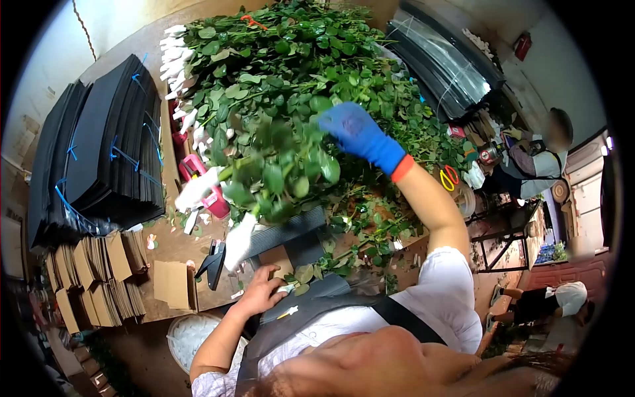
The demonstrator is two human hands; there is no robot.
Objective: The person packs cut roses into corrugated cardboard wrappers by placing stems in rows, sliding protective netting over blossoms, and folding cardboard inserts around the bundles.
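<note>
My right hand (357,135), in a blue glove with an orange cuff, is raised over the leaves with its fingers closed on green rose stems. Blurred leafy roses (281,175) hang beside it, with white sleeves (241,241) over their heads at the lower left. My bare left hand (261,291) lies low at the table's front edge, fingers stretched out. It touches a small brown cardboard piece (276,259) on a grey corrugated sheet (291,228). A small whitish thing by its fingertips is too small to name. A black stapler (213,264) lies nearby.
A large heap of leafy stems (284,59) covers the table's back. Dark sheet stacks (109,139) and cardboard pieces (99,268) stand left. Yellow scissors (449,177) lie right. Below the table sits a white bin (188,337). Two people (539,155) are at the right.
</note>
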